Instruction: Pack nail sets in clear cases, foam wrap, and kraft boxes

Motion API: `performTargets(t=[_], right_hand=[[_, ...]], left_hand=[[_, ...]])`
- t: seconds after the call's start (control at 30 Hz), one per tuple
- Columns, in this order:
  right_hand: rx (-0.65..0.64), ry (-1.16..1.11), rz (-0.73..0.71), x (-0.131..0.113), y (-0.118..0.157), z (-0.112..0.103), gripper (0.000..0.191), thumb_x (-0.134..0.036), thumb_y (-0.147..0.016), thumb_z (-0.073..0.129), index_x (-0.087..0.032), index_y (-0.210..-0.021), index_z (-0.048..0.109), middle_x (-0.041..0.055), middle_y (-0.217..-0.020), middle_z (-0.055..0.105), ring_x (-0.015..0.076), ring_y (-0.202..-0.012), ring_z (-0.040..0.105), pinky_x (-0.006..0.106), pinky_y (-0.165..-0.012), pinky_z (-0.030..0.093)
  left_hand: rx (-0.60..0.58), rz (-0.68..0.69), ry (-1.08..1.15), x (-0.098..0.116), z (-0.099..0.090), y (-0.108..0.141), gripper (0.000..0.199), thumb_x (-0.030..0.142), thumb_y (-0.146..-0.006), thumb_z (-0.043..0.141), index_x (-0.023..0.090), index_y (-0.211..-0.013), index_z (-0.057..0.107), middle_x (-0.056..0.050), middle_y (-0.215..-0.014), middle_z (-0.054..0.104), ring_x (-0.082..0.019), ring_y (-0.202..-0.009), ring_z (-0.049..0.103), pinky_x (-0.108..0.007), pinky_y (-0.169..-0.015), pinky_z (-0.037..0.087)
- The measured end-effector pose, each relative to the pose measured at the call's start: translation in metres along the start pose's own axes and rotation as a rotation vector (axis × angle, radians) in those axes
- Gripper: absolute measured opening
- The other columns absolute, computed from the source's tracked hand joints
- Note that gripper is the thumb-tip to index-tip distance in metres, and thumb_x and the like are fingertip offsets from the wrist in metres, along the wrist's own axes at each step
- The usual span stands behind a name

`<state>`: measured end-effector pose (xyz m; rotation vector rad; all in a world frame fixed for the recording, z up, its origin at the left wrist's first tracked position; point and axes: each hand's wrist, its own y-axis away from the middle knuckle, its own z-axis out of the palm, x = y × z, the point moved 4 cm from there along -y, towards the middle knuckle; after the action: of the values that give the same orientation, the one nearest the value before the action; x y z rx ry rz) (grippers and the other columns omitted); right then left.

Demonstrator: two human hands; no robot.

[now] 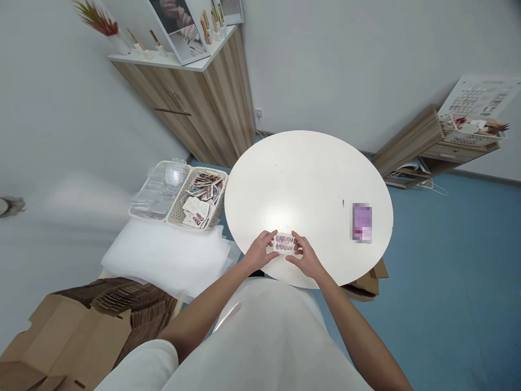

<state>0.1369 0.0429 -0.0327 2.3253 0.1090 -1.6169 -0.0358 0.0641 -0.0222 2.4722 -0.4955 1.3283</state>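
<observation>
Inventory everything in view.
small pack: 1, clear and pink, in hands
table: 1, white, centre
blurred item: 1, purple, table's right
baskets: 3, white, two left, one right
cards: many, mixed, basket nearer table
cases: several, clear, other left basket
sheets: stack, white, below left baskets
cardboard: several, brown, lower left
cabinet: 1, brown, upper left
frames: 2, pale, cabinet top
plant: 1, reddish, cabinet top
shelf: 1, brown, right
left hand and right hand: 2, bare, on pack
</observation>
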Motion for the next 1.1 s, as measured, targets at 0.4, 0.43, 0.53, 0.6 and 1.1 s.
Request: performTargets(t=[0.4,0.43,0.53,0.6,1.1], right_hand=[[-0.03,0.001,0.149,-0.015,-0.076,0.093,0.08,-0.033,-0.066,0.061,-0.034,-0.133,0.017,0.0049,-0.109,0.036,0.0171,-0.09,0.047,0.041,-0.082,0.045],[-0.033,0.006,0.155,-0.016,-0.08,0.1,0.081,-0.033,-0.066,0.061,-0.034,-0.134,0.016,0.0049,-0.11,0.036,0.0174,-0.091,0.047,0.041,-0.084,0.045],[-0.04,0.009,0.185,-0.016,-0.088,0.119,0.083,-0.033,-0.066,0.061,-0.033,-0.134,0.014,0.0054,-0.113,0.036,0.0191,-0.097,0.047,0.042,-0.087,0.043],[-0.033,-0.001,0.206,-0.014,-0.093,0.128,0.082,-0.034,-0.067,0.06,-0.033,-0.134,0.013,0.0062,-0.117,0.036,0.0205,-0.102,0.047,0.042,-0.087,0.042],[-0.085,0.165,0.226,-0.017,-0.105,0.159,0.08,-0.033,-0.067,0.057,-0.028,-0.135,0.013,0.0041,-0.142,0.019,0.0275,-0.129,0.016,0.049,-0.101,0.022]], left_hand=[[0.157,-0.194,-0.084,-0.087,-0.056,0.005,0.056,0.015,-0.072,0.052,0.023,-0.125,0.036,-0.003,-0.096,0.048,-0.013,-0.075,0.05,-0.031,-0.071,0.047],[0.167,-0.207,-0.082,-0.094,-0.06,0.006,0.054,0.016,-0.072,0.052,0.023,-0.123,0.038,-0.003,-0.096,0.049,-0.013,-0.075,0.05,-0.031,-0.071,0.047],[0.168,-0.254,-0.06,-0.113,-0.067,0.009,0.05,0.018,-0.071,0.053,0.021,-0.12,0.041,-0.005,-0.097,0.049,-0.014,-0.077,0.051,-0.03,-0.071,0.047],[0.163,-0.276,-0.046,-0.123,-0.069,0.011,0.052,0.021,-0.07,0.054,0.02,-0.12,0.041,-0.006,-0.1,0.049,-0.016,-0.081,0.052,-0.031,-0.072,0.047],[0.183,-0.376,-0.041,-0.143,-0.068,0.015,0.06,0.016,-0.072,0.045,0.014,-0.13,0.029,-0.012,-0.12,0.048,-0.026,-0.113,0.041,-0.044,-0.093,0.034]])
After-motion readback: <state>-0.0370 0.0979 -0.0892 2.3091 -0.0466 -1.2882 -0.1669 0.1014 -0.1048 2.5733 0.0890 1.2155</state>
